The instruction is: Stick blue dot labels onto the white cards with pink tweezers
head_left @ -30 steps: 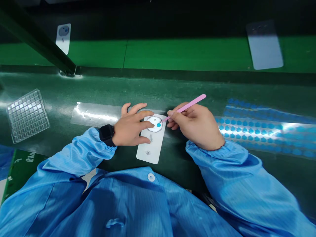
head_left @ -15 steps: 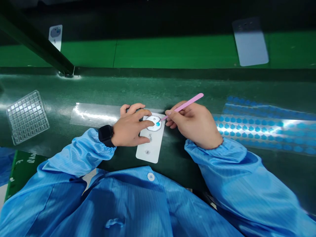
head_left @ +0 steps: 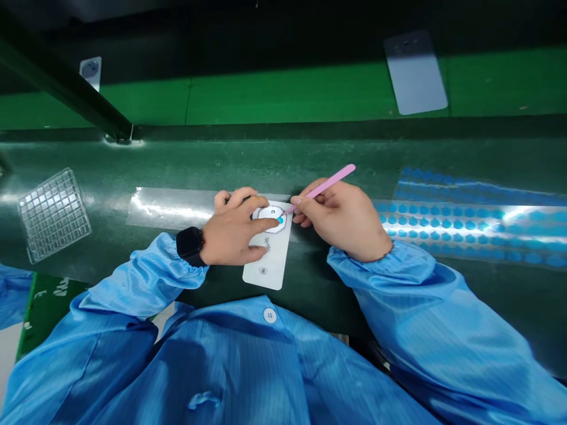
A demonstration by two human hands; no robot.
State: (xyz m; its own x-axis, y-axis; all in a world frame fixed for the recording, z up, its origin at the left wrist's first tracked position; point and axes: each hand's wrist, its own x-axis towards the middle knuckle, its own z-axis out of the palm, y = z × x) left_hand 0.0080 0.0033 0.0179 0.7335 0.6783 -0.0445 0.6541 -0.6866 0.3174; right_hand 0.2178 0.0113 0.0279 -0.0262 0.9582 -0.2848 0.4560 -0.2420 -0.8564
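In front of me a white phone back cover (head_left: 273, 271) lies on the dark green bench, with a round camera area at its far end. A small blue round sticker (head_left: 280, 220) sits in that area. My left hand (head_left: 234, 230) spreads over the cover's left side, its index fingertip at the sticker's edge and partly covering the camera area. Pinched in my right hand (head_left: 343, 215) are pink tweezers (head_left: 330, 182), slanting down to the left. Their tip is beside the sticker; whether it touches cannot be made out.
Clear sheets of blue round stickers (head_left: 447, 221) lie at right. At left are a clear gridded tray (head_left: 55, 215) and a clear plastic strip (head_left: 172, 206). Beyond, two more covers (head_left: 419, 82) (head_left: 91, 71) rest on a green surface, near a slanting dark post (head_left: 71, 82).
My left index fingertip has moved right, up to the blue sticker. The tweezers' tip has drawn slightly away from the sticker. The whole view has shifted a little.
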